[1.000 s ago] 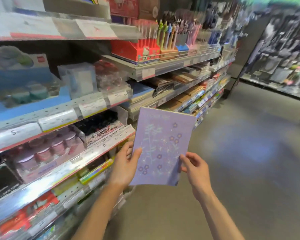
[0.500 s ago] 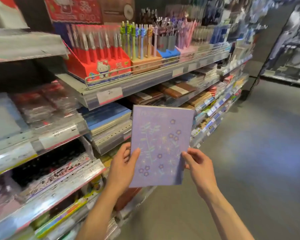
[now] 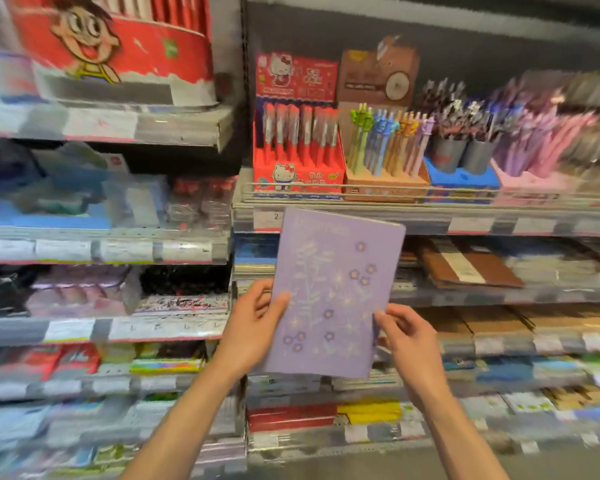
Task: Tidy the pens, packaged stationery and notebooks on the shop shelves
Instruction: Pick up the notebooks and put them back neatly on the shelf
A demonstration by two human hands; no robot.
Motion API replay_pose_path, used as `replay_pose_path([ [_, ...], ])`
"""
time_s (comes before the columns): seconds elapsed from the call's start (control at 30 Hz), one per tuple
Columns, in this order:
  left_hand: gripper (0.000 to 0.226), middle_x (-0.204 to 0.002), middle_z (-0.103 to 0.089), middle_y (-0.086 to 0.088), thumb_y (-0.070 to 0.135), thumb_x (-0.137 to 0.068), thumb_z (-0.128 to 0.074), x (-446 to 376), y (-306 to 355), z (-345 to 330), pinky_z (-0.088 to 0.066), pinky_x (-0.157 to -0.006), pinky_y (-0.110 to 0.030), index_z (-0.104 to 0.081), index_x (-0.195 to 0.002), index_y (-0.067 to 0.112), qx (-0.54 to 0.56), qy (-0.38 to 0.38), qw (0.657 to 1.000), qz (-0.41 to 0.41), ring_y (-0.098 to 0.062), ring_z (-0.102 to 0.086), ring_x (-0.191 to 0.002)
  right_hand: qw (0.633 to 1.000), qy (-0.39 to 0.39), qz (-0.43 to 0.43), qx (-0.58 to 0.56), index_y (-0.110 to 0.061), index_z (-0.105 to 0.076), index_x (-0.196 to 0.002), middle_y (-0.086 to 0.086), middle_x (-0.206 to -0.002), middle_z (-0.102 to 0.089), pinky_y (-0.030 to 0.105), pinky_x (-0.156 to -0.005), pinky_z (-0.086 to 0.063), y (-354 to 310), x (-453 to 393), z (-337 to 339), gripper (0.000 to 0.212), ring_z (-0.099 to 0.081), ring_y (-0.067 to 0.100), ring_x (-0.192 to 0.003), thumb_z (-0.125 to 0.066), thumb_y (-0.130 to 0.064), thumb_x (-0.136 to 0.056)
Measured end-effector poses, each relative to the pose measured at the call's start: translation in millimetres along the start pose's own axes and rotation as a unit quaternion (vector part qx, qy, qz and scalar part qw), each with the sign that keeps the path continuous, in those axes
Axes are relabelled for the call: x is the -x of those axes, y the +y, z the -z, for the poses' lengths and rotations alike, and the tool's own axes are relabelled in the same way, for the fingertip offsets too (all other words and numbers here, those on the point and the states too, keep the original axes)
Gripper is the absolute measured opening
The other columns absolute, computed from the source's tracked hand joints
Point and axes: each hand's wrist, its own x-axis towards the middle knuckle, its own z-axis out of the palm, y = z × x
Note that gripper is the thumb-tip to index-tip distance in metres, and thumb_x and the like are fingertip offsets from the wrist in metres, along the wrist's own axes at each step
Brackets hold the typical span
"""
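Both hands, left hand (image 3: pixel 253 327) and right hand (image 3: pixel 407 336), pinch the lilac notebook (image 3: pixel 333 292) at 8 and 4 o'clock; likely light, thin, slightly flexible.

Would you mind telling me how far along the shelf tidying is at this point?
Done: the pens already stand in display boxes on the upper shelf. In hand: both the left hand and right hand hold a purple notebook upright before the shelves. Left: shelving it, perhaps among the notebook stacks.
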Motion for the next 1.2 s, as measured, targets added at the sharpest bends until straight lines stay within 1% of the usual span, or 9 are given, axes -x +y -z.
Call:
replay_pose_path([
  [0.1, 0.015, -0.106, -0.074, 0.007, 0.022, -0.098, -0.058, -2, 7, 9, -0.058, -0.080, -0.029, -0.061, -0.113, 0.023, 0.002, 0.019, 1.000, -0.003, -0.010, -0.072, -0.096, 1.000, -0.028, -0.001, 0.001, -0.013, -0.071, -0.098, 0.004, -0.090, -0.076, 0.028, -0.065, -0.056, -13, -12, -10, 0.007, -0.068, 0.017, -0.081, -0.065, -0.012, -0.094],
  [0.2, 0.015, -0.105, -0.074, 0.005, 0.022, -0.098, -0.057, -8, 12, 18, -0.060, -0.078, -0.030, -0.061, -0.113, 0.021, -0.001, 0.022, 1.000, -0.015, -0.009, -0.072, -0.092, 0.999, -0.039, -0.002, 0.022, -0.016, -0.072, -0.098, 0.004, -0.091, -0.076, 0.047, -0.077, -0.059, -25, -18, -19, 0.009, -0.069, 0.029, -0.083, -0.064, -0.015, -0.095],
  [0.3, 0.014, -0.102, -0.074, 0.003, 0.023, -0.098, -0.056, -15, 12, 24, -0.060, -0.077, -0.031, -0.060, -0.112, 0.019, 0.010, 0.022, 0.999, -0.022, -0.010, -0.073, -0.089, 0.998, -0.052, -0.001, 0.036, -0.012, -0.070, -0.099, 0.008, -0.093, -0.076, 0.053, -0.081, -0.058, -31, -23, -23, 0.009, -0.069, 0.035, -0.084, -0.062, -0.014, -0.096],
  [0.6, 0.011, -0.090, -0.075, 0.003, 0.024, -0.099, -0.056, -3, -9, 46, -0.057, -0.067, -0.024, -0.059, -0.105, 0.015, -0.019, 0.018, 0.999, 0.023, -0.011, -0.073, -0.081, 0.990, -0.115, -0.025, 0.072, -0.012, -0.069, -0.099, 0.003, -0.089, -0.077, 0.031, -0.067, -0.058, -8, -27, -43, 0.009, -0.071, 0.023, -0.085, -0.061, -0.018, -0.097],
  [0.73, 0.008, -0.062, -0.068, 0.011, 0.014, -0.098, -0.056, 6, -19, 49, -0.044, -0.056, -0.011, -0.058, -0.096, 0.007, -0.048, 0.053, 0.996, 0.046, 0.000, -0.065, -0.061, 0.983, -0.158, -0.048, 0.082, -0.009, -0.068, -0.099, 0.000, -0.083, -0.077, 0.029, -0.064, -0.058, 3, -31, -52, 0.010, -0.070, 0.016, -0.077, -0.061, -0.016, -0.097],
  [0.93, 0.015, -0.048, -0.058, 0.014, 0.014, -0.099, -0.055, 9, -25, 43, -0.038, -0.048, -0.010, -0.053, -0.085, 0.010, -0.074, 0.075, 0.990, 0.099, 0.003, -0.054, -0.046, 0.973, -0.198, -0.070, 0.095, 0.001, -0.065, -0.097, 0.018, -0.082, -0.072, 0.030, -0.060, -0.054, 12, -40, -52, 0.017, -0.061, 0.022, -0.067, -0.061, -0.016, -0.097],
  [1.03, 0.024, -0.043, -0.051, 0.011, 0.015, -0.098, -0.057, 5, -24, 37, -0.035, -0.045, -0.016, -0.051, -0.075, 0.013, -0.088, 0.088, 0.985, 0.120, 0.000, -0.046, -0.040, 0.968, -0.211, -0.068, 0.121, -0.003, -0.065, -0.095, 0.008, -0.072, -0.067, 0.028, -0.057, -0.054, 11, -45, -49, 0.020, -0.060, 0.019, -0.063, -0.060, -0.022, -0.098],
  [1.1, 0.025, -0.045, -0.045, 0.011, 0.017, -0.097, -0.058, -3, -25, 36, -0.035, -0.051, -0.022, -0.053, -0.073, 0.012, -0.101, 0.096, 0.983, 0.119, -0.004, -0.043, -0.043, 0.966, -0.208, -0.068, 0.136, -0.010, -0.067, -0.095, 0.006, -0.071, -0.066, 0.030, -0.059, -0.054, 12, -51, -49, 0.019, -0.062, 0.017, -0.061, -0.059, -0.027, -0.098],
  [1.2, 0.023, -0.069, -0.061, -0.005, 0.027, -0.097, -0.060, -20, -19, 38, -0.044, -0.064, -0.028, -0.064, -0.091, 0.006, -0.108, 0.094, 0.983, 0.112, -0.014, -0.058, -0.065, 0.969, -0.200, -0.090, 0.115, -0.009, -0.069, -0.096, 0.008, -0.072, -0.069, 0.034, -0.059, -0.048, 9, -62, -51, 0.021, -0.060, 0.021, -0.062, -0.059, -0.027, -0.098],
])
